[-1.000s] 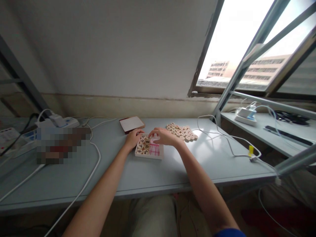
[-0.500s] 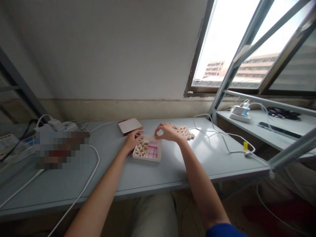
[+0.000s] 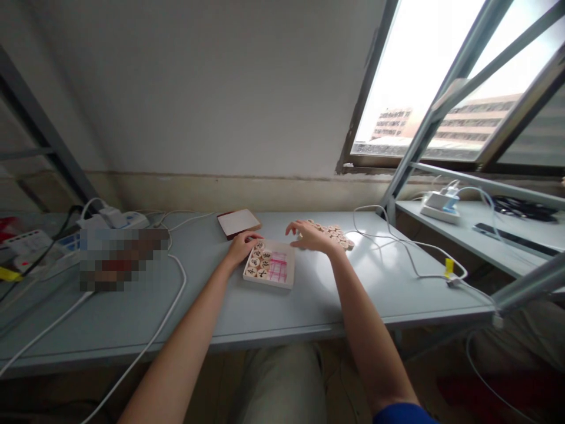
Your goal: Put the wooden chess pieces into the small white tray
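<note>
A shallow white box (image 3: 268,285) stands on the grey table. Round wooden pieces with dark characters (image 3: 256,261) fill its left part, and pink lines show on its bare right part. My left hand (image 3: 242,247) rests at the box's upper left corner, fingers apart and holding nothing visible. Just right of the box, my right hand (image 3: 308,235) hovers with thumb and fingers apart, nothing between them. Beyond it lies a group of more round pieces (image 3: 334,234), partly hidden by that hand. A box lid with a white inside (image 3: 239,222) lies behind my left hand.
White cables (image 3: 178,288) run over the table's left side, near a power strip (image 3: 132,221) and a blurred-out object (image 3: 128,259). Another cable (image 3: 415,242) loops across the right side. Metal bed-frame posts stand at both ends, with a wall behind.
My right hand has moved right, off the box's top edge, and its fingers have opened; the piece it pinched is no longer in them. The view has shifted slightly.
</note>
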### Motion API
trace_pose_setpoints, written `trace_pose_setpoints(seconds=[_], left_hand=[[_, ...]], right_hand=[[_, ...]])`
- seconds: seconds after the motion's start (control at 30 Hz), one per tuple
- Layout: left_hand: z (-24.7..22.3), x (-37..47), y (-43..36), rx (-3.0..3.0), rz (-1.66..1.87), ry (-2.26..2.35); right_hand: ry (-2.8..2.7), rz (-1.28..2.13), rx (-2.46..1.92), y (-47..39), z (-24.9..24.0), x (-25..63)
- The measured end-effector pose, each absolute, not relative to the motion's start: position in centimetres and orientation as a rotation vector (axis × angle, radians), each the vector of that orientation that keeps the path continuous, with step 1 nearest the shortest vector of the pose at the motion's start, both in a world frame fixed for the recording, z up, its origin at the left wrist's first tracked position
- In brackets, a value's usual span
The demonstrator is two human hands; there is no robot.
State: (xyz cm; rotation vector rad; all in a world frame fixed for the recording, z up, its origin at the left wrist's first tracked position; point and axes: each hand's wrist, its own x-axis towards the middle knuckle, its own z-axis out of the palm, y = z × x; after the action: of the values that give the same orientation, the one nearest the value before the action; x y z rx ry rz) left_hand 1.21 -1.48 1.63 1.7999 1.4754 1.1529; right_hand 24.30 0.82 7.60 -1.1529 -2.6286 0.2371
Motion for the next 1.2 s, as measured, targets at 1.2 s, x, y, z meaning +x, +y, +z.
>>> trace_pose_setpoints(seconds=[1.2], left_hand=[[1.5, 1.2, -1.3, 1.823, 1.217, 1.718]], right_hand=[[-2.567, 0.358, -0.900, 1.4, 5.8, 20.8]])
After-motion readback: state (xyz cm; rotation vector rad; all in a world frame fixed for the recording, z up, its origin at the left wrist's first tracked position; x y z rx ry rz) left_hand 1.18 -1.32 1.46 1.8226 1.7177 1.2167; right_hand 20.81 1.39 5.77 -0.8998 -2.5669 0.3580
